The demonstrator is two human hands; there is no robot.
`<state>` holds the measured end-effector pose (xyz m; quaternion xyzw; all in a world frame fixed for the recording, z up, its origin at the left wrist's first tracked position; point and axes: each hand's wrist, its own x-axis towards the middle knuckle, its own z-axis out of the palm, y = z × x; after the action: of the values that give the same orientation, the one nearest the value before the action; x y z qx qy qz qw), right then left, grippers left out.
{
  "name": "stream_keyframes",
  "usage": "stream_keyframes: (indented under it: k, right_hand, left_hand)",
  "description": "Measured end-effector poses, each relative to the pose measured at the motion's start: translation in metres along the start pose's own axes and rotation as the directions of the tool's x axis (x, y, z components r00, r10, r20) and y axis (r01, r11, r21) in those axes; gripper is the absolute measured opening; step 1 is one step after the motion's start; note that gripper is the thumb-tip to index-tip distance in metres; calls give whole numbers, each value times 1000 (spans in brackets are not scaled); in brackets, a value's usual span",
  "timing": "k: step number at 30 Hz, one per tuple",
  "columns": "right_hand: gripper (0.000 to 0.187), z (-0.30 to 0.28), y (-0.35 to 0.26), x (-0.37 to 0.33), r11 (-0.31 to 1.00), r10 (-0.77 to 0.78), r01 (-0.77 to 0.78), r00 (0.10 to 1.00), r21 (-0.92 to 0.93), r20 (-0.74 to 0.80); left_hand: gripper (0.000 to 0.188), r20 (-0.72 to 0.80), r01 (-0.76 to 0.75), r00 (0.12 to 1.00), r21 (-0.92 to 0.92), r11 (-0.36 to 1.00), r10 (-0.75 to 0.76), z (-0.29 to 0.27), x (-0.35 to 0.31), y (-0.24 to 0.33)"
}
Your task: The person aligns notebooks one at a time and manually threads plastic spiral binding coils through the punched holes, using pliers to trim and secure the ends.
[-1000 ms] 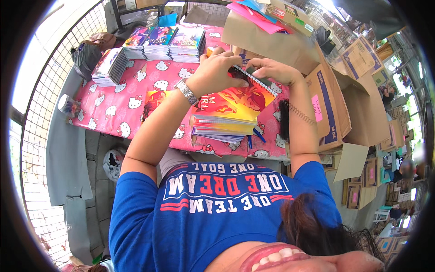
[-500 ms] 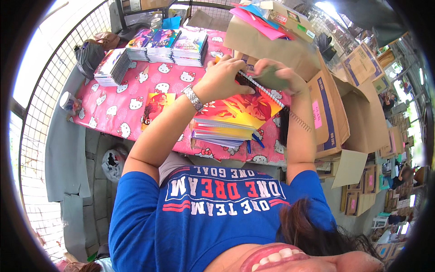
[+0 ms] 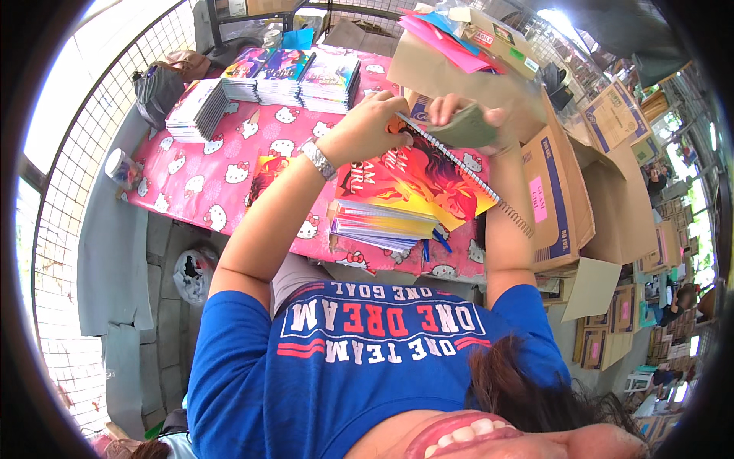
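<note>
A notebook with a red, orange and yellow cover [image 3: 459, 195] lies tilted on top of a stack of similar covers and pages [image 3: 375, 222]. Along its right edge runs a metal spiral coil [image 3: 482, 182], whose loose end sticks out past the lower corner. My left hand [image 3: 371, 126] pinches the notebook's far corner beside the coil. An olive-green pad [image 3: 469, 128], flat and soft-looking, is held in my right hand [image 3: 442, 109] just above the coil's far part. I cannot tell whether the pad touches the coil. Another similar cover [image 3: 266, 177] lies left of my left forearm.
Several stacks of finished booklets [image 3: 325, 80] stand at the back left of the pink patterned tabletop [image 3: 229, 153]. An open cardboard box [image 3: 547, 195] stands close on the right. Pink and blue sheets [image 3: 447, 42] lie at the far side. A jar [image 3: 122, 168] sits at the left edge.
The notebook has turned and shifted a little right and nearer, showing more cover. My right hand has tilted the green pad, whose flat face now shows. My left hand keeps its hold.
</note>
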<state>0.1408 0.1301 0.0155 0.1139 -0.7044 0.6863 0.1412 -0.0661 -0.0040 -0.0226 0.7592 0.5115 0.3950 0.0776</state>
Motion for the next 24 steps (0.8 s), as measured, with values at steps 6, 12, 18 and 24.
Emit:
stream_keyframes:
  k: [6,12,18,24]
  right_hand:
    - [57,-13,4,0,959,222,-232,972,-165,-72]
    - [52,-5,3,0,979,166,-177,981,-106,-103]
    - [58,-9,4,2,962,207,-226,970,-156,-127]
    - [48,-60,71,-36,634,714,-774,583,3,-388]
  left_hand:
    - [35,115,135,987,-215,967,-113,1,2,-6]
    - [36,126,128,987,-234,964,-100,-1,7,-4]
    - [37,99,108,991,-239,965,-86,2,8,-2]
    - [33,-6,143,989,-234,962,-148,4,3,-11]
